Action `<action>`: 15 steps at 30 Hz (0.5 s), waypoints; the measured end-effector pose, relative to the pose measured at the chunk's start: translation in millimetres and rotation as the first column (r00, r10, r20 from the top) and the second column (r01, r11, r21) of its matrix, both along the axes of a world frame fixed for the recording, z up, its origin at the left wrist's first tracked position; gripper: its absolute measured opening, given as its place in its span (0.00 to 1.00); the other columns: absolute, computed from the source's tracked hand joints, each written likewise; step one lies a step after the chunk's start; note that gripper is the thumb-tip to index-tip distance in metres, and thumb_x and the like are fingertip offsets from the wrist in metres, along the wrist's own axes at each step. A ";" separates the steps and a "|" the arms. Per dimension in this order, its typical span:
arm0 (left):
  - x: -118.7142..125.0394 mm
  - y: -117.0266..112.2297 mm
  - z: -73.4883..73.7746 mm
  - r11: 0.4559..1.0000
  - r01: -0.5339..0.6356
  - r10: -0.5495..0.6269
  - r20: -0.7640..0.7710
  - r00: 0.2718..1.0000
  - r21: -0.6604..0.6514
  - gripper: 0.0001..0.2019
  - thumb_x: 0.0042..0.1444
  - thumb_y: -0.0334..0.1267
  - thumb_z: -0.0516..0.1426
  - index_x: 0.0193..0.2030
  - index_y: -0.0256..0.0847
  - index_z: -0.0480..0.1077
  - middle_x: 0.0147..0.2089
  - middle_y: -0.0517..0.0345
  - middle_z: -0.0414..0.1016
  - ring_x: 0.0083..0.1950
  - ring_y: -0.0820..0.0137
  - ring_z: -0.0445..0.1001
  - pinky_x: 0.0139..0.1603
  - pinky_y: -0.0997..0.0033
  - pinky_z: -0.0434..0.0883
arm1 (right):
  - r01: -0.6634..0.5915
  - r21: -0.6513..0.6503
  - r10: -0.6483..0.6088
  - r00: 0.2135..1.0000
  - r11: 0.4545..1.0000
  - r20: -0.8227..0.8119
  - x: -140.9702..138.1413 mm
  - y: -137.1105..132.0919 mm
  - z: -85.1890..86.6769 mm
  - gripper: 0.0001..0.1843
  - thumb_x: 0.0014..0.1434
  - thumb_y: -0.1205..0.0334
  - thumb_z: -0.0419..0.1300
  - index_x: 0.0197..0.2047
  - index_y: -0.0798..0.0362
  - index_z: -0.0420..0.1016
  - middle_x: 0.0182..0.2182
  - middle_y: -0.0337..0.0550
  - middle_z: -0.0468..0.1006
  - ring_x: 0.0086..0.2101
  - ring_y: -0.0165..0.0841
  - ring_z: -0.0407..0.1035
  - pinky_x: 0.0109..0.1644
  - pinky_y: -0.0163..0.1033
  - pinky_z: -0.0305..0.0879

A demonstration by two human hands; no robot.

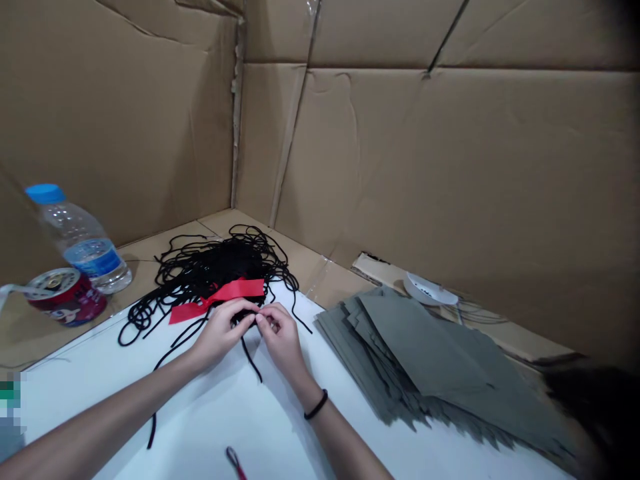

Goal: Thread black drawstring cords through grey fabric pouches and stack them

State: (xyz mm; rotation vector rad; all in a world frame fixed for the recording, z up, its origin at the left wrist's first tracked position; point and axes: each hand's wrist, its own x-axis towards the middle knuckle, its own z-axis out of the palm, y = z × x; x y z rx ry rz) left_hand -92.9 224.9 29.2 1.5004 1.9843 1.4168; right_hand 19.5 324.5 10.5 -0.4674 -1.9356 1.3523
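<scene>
My left hand (227,330) and my right hand (278,333) meet over the white board, thumbs and forefingers pinched close together on a black cord (253,360). One end of that cord hangs down toward me between the hands; the spot where the fingertips grip it is mostly hidden. Just behind my hands lies a red strip (240,289), tied or pinched narrow at its middle. It rests against a large tangled heap of black cords (220,260). A long loose cord runs under my left forearm and comes out on its near side.
Left stand a water bottle (93,240) with a blue cap and a red can (67,300). Grey fabric pieces (425,353) are stacked at right, with a white dish (430,291) behind. A dark-looped red tool (234,460) lies nearest me. Cardboard walls (450,187) enclose the back.
</scene>
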 end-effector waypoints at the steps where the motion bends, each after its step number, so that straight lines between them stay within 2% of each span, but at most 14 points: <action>1: -0.7 -0.2 0.5 1.000 0.000 0.000 -0.009 1.000 0.003 0.08 0.60 0.36 0.53 0.40 0.40 0.73 0.42 0.55 0.78 0.45 0.67 0.74 0.47 0.69 0.69 | 0.001 0.024 -0.001 1.000 1.000 0.008 0.6 -1.0 0.6 0.07 0.58 0.61 0.56 0.31 0.54 0.72 0.32 0.43 0.71 0.31 0.31 0.65 0.32 0.35 0.62; 6: -1.7 -0.5 1.2 1.000 -0.025 0.023 -0.074 0.997 -0.019 0.08 0.61 0.36 0.51 0.37 0.40 0.71 0.38 0.55 0.77 0.41 0.66 0.74 0.44 0.69 0.68 | -0.006 0.120 0.003 1.000 0.993 0.020 3.5 -4.6 2.6 0.08 0.60 0.63 0.55 0.32 0.54 0.73 0.33 0.45 0.71 0.32 0.31 0.65 0.33 0.35 0.62; 11: -1.7 -0.9 1.2 0.999 -0.036 0.034 -0.107 0.994 -0.020 0.09 0.62 0.36 0.49 0.37 0.41 0.70 0.39 0.54 0.76 0.42 0.65 0.73 0.45 0.68 0.68 | -0.015 0.133 0.014 1.000 0.991 0.012 3.2 -4.5 1.7 0.08 0.60 0.63 0.54 0.33 0.53 0.73 0.34 0.44 0.72 0.32 0.31 0.66 0.34 0.35 0.63; 13: -1.9 -1.6 -0.1 0.998 -0.053 0.050 -0.119 0.992 -0.021 0.07 0.60 0.36 0.51 0.39 0.41 0.70 0.42 0.53 0.76 0.45 0.65 0.73 0.47 0.67 0.68 | -0.002 0.115 0.002 1.000 0.993 0.003 2.3 -3.8 0.6 0.07 0.60 0.63 0.54 0.32 0.53 0.73 0.34 0.44 0.72 0.32 0.30 0.66 0.33 0.35 0.63; 15: -1.7 -2.1 -1.9 0.997 -0.077 0.074 -0.135 0.988 -0.020 0.10 0.58 0.34 0.53 0.46 0.42 0.69 0.47 0.53 0.75 0.50 0.63 0.72 0.51 0.65 0.68 | 0.021 0.092 -0.021 1.000 0.996 0.000 1.5 -3.1 -0.6 0.07 0.59 0.63 0.55 0.32 0.53 0.73 0.34 0.44 0.72 0.31 0.30 0.65 0.32 0.35 0.63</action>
